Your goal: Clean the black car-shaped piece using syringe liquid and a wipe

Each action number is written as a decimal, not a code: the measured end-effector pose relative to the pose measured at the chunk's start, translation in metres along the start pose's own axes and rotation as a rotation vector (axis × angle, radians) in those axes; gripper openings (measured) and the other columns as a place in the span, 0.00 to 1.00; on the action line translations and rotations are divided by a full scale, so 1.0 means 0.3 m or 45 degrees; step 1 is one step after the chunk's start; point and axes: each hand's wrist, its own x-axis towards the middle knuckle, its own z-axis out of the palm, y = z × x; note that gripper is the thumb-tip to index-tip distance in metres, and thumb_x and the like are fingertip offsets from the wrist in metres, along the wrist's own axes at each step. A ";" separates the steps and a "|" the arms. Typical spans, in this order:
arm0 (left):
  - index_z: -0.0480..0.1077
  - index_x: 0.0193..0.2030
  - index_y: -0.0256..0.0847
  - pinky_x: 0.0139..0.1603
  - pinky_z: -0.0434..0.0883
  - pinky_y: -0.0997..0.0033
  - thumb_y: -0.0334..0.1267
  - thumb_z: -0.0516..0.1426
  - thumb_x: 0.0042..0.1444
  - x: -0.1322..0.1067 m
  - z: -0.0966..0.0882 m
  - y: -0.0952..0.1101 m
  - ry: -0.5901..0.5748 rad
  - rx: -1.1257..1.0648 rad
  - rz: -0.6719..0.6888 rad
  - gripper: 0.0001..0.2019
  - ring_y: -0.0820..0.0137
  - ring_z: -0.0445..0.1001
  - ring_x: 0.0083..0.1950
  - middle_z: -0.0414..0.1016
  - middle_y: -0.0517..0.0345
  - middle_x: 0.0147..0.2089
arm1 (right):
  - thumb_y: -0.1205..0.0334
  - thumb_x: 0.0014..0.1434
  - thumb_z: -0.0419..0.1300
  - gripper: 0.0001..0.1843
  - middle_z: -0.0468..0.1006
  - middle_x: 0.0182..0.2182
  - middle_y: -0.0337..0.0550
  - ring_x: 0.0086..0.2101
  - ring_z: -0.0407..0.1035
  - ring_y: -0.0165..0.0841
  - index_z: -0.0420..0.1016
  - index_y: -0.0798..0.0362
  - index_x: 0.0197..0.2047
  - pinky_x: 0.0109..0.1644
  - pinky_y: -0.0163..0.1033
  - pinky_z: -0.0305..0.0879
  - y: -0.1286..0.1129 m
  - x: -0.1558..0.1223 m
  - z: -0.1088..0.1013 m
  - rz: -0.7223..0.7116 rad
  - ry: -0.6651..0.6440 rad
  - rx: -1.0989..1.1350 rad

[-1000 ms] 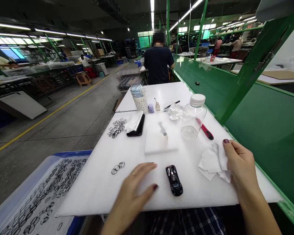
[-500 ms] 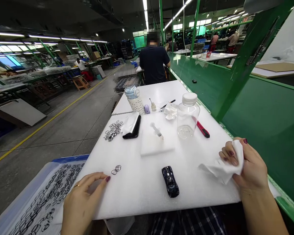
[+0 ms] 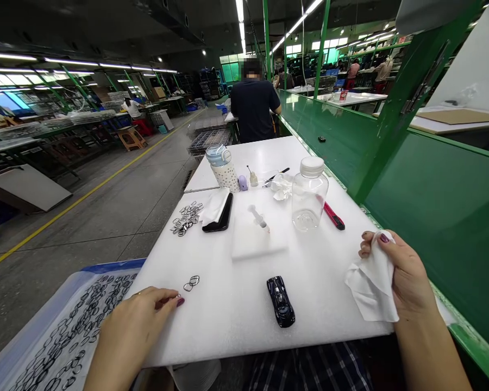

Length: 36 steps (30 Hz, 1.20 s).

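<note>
**Head-worn view of a bench at a factory line.** The right hand point(image 3: 407, 277), at the right of the black model car, pinches a crumpled white cloth wipe point(image 3: 370, 288) between thumb and fingers. The wipe hangs down from the grip, its long axis running roughly upright and tilted toward the near bench edge. The left hand point(image 3: 134, 326), at the left of the car, has its fingers curled close together; whether they hold anything cannot be told. Its fingertips lie just beside two small black-rimmed oval rings point(image 3: 191, 282) on the board.

The glossy black model car point(image 3: 280, 301) lies on a white plastic bench board point(image 3: 228, 326), its long axis pointing toward the far end of the bench. Beyond the car are a white foam pad point(image 3: 258, 239) bearing a slim clear syringe point(image 3: 258, 216), a clear plastic bottle with a white cap point(image 3: 308, 195), and a red-and-black utility knife point(image 3: 334, 216). Farther left of the car are a loose heap of black rings point(image 3: 186, 220) and a black phone point(image 3: 223, 217) under a white tissue point(image 3: 215, 206). Nearer left, a blue-rimmed tray point(image 3: 114, 265) holds many more rings. Past the car's far end, a person in a dark shirt point(image 3: 252, 108) stands at the bench's end, and a green partition point(image 3: 432, 217) runs along its right side.
</note>
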 end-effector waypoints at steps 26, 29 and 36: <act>0.80 0.31 0.51 0.32 0.73 0.75 0.51 0.57 0.55 -0.056 0.094 0.076 0.360 -0.598 0.641 0.12 0.68 0.80 0.33 0.81 0.63 0.33 | 0.60 0.52 0.60 0.11 0.79 0.35 0.46 0.38 0.73 0.32 0.79 0.58 0.33 0.37 0.32 0.71 0.029 0.040 -0.007 -0.228 0.402 0.062; 0.80 0.33 0.50 0.35 0.74 0.72 0.51 0.56 0.57 -0.051 0.109 0.074 0.463 -0.494 0.717 0.14 0.66 0.80 0.34 0.81 0.61 0.33 | 0.58 0.52 0.60 0.14 0.79 0.35 0.48 0.38 0.73 0.33 0.80 0.60 0.36 0.35 0.31 0.71 0.029 0.037 -0.008 -0.197 0.405 0.033; 0.80 0.36 0.50 0.34 0.74 0.68 0.43 0.55 0.58 -0.033 0.114 0.055 0.325 -0.294 0.840 0.11 0.64 0.80 0.36 0.81 0.60 0.35 | 0.60 0.50 0.62 0.12 0.79 0.38 0.47 0.41 0.73 0.32 0.80 0.59 0.35 0.39 0.31 0.72 0.028 0.036 -0.005 -0.206 0.408 0.056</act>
